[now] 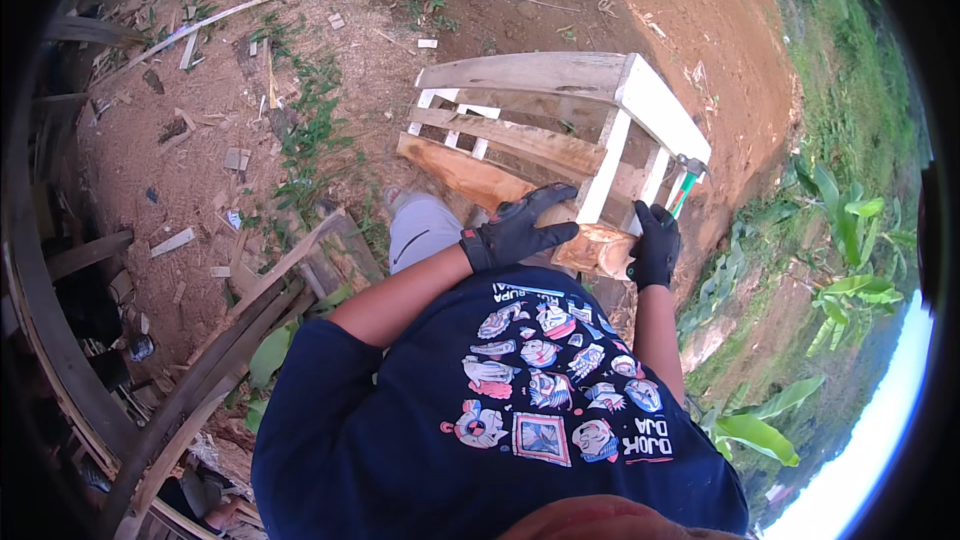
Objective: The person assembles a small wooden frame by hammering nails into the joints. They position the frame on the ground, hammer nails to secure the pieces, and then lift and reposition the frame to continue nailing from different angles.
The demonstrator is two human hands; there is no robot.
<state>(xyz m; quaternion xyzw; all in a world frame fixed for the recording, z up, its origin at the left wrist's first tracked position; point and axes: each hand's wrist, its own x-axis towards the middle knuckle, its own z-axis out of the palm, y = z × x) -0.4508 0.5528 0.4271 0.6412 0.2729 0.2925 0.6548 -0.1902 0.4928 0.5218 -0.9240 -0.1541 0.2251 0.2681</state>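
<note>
A slatted wooden frame (490, 71) of bare planks and white-painted pieces stands on the ground in front of me. My left hand (520, 227), in a black glove, lies on a rough piece of wood at its near side, thumb and fingers spread apart. Beside the frame's near right corner, my gloved right hand (655, 248) is closed round the handle of a hammer (684, 193) with a green grip. The hammer's metal head points away from me, by the white end board (668, 110). A cut wood end (597, 249) shows between my hands.
Wood scraps and a long thin strip (190, 32) lie on the dirt at the left. Curved timbers (215, 365) stand close on my left, with part of another person (222, 510) below them. Leafy plants (850, 220) and a grassy slope lie to the right.
</note>
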